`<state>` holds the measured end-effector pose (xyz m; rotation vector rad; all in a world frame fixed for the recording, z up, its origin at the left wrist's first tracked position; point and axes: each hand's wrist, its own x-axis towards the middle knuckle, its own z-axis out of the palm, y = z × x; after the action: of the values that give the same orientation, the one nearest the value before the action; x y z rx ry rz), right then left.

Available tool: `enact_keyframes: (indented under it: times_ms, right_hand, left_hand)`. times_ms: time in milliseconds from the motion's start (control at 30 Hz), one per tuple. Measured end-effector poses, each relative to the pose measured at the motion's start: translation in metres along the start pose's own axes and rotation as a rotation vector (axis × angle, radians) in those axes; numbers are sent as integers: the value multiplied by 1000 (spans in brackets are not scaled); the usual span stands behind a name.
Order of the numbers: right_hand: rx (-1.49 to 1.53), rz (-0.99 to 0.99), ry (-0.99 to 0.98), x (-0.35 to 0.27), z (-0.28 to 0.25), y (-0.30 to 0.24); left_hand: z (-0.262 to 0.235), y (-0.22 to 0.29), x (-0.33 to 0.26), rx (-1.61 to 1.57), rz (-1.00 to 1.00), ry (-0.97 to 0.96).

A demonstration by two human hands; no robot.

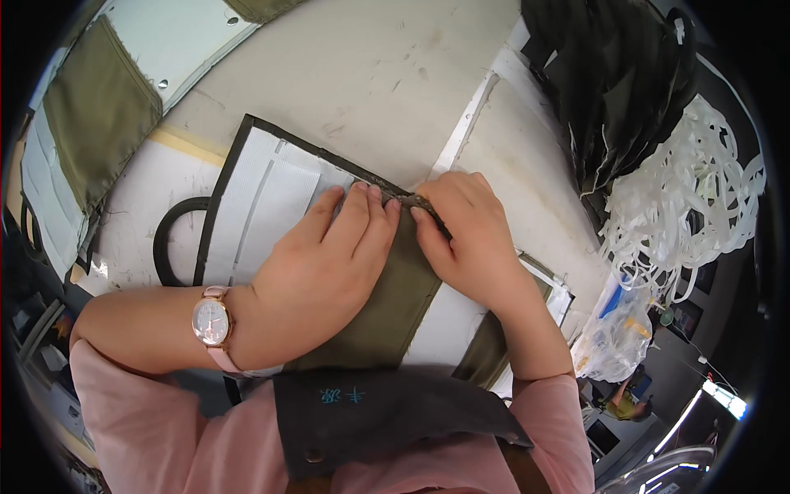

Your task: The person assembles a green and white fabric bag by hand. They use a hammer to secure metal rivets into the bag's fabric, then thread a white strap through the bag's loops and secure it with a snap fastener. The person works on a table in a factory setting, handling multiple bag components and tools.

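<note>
A white and olive fabric bag piece (265, 177) with dark edge binding lies on the table in front of me. From its left side sticks out a black looped handle (167, 239). My left hand (333, 247) rests on the piece, fingers stretched out, fingertips against the far bound edge. Right beside those fingertips, my right hand (465, 235) pinches the dark edge between thumb and curled fingers. The edge looks bunched there, and the fingers hide part of it. Olive and white fabric (457, 325) continues below my hands, down to my dark apron.
More olive and white pieces with metal eyelets (107, 107) lie at the far left. A heap of black material (609, 74) stands at the far right, beside a tangle of white strips (679, 198) and a clear plastic bag (617, 342). Another person (627, 405) appears at the lower right.
</note>
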<state>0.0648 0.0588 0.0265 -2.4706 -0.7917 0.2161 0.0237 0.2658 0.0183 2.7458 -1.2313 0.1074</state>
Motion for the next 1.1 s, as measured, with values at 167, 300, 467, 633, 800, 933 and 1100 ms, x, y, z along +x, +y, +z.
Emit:
enact_keyframes:
  times_ms: [167, 300, 467, 633, 800, 933, 1100]
  right_hand:
    - [60, -106, 87, 34, 16, -2]
    - [43, -92, 78, 19, 9, 1]
    - [10, 2, 67, -1, 6, -2]
    - [42, -65, 163, 26, 22, -7]
    - [25, 37, 123, 1, 13, -4]
    - [36, -49, 183, 26, 26, -8]
    - [1, -17, 180, 9, 20, -5]
  left_hand:
    - [-5, 0, 1, 5, 37, -20]
    - [-2, 0, -3, -30, -8, 35]
    - [-2, 3, -2, 17, -9, 55]
    - [-3, 1, -3, -34, -10, 19]
    - [0, 3, -4, -3, -17, 20]
    - [-2, 4, -3, -12, -9, 22]
    - [-2, 1, -3, -42, -18, 26]
